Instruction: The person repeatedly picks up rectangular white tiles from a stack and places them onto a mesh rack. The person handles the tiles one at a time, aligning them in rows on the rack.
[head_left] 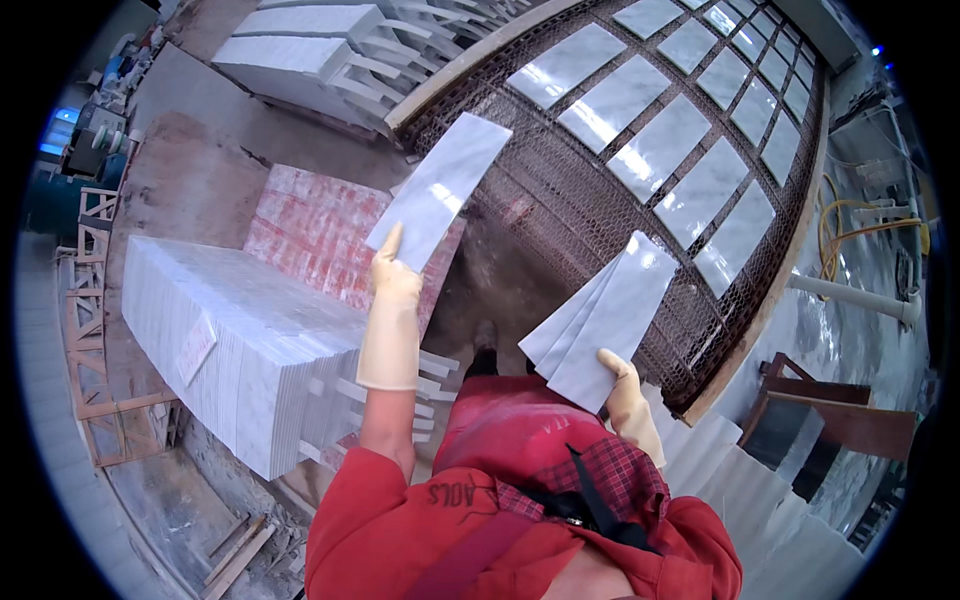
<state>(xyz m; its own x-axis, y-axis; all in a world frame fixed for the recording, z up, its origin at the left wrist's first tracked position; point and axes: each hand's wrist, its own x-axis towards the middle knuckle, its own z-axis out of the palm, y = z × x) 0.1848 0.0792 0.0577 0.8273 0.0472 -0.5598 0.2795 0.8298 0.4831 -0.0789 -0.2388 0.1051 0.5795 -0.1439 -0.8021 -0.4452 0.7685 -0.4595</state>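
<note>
My left hand (397, 268), in a cream rubber glove, grips the lower end of a long, glossy white-grey marble tile (440, 190). That tile is tilted up, its far end close to the near-left corner of a mesh conveyor (520, 185). In the same kind of glove, my right hand (628, 392) is closed on the near end of a fan of marble tiles (625, 310), overlapping and spread at their left edges. These tiles are beside the conveyor's near side. Rows of shiny marble tiles (690, 190) lie spaced apart on the mesh farther up.
A large stack of marble slabs (230, 330) stands at the left, beside a red-and-white stained board (320, 225). More slabs (300, 45) sit at the top left. A wooden rail (475, 60) edges the conveyor. To the right are a white pipe (855, 298) and yellow hose (828, 225).
</note>
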